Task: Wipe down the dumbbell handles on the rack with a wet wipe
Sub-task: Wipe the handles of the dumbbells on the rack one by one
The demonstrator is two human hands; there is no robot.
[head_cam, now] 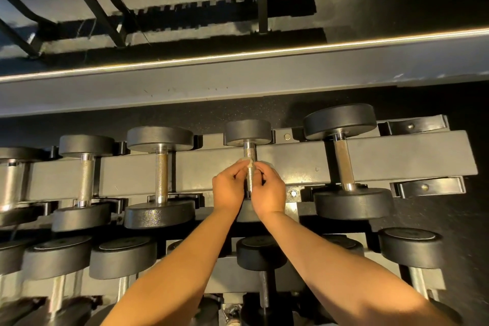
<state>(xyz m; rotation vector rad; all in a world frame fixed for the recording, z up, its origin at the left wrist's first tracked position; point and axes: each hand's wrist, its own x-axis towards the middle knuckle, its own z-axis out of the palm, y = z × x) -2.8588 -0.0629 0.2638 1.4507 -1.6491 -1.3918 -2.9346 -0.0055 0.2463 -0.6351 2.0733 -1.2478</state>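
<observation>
A small black dumbbell lies on the top tier of the black rack point(397, 156), its knurled steel handle point(250, 156) running away from me. My left hand point(229, 189) and my right hand point(270, 190) meet over the handle's near half. Both pinch a small pale wet wipe point(248, 163) that lies against the steel between their fingertips. Most of the wipe is hidden by my fingers. The dumbbell's near head is covered by my wrists.
Other dumbbells sit on the top tier: a larger one point(344, 164) to the right, several to the left point(161, 167). A lower tier of dumbbells point(260, 251) lies under my forearms. A mirror point(238, 21) behind the rack reflects gym frames and a person's shoe.
</observation>
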